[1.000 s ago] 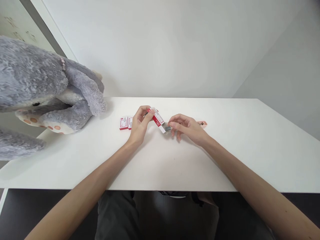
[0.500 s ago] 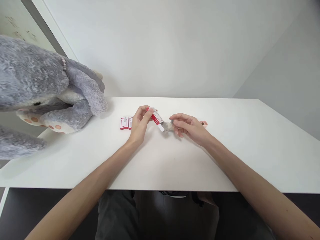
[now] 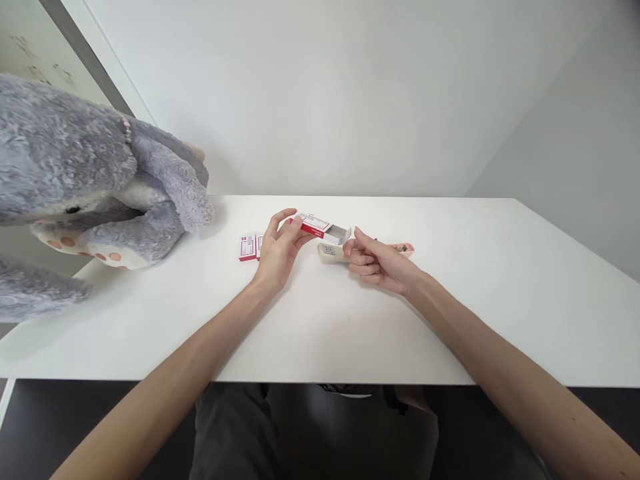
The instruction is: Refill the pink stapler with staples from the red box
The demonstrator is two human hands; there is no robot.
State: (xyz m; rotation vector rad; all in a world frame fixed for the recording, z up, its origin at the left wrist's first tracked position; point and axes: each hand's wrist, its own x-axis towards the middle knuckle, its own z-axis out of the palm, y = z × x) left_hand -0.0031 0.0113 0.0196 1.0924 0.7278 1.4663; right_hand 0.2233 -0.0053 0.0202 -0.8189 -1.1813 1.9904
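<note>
Near the desk's (image 3: 320,320) far edge, the left hand (image 3: 277,250) pinches a small red-and-white cardboard box (image 3: 316,226), its end open and seemingly empty. The right hand's (image 3: 380,263) fingers pinch a slim cream piece (image 3: 330,252) just outside it.

Table (image 3: 350,333) front open; plush toy (image 3: 100,180) blocks left of left hand (image 3: 280,250) (small boxes (image 3: 249,247) between).

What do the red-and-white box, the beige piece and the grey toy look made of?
Red-and-white box: likely thin printed card, open end hollow. Beige piece: unclear, perhaps matte plastic. Grey toy: plush fabric, shaggy pile.
</note>
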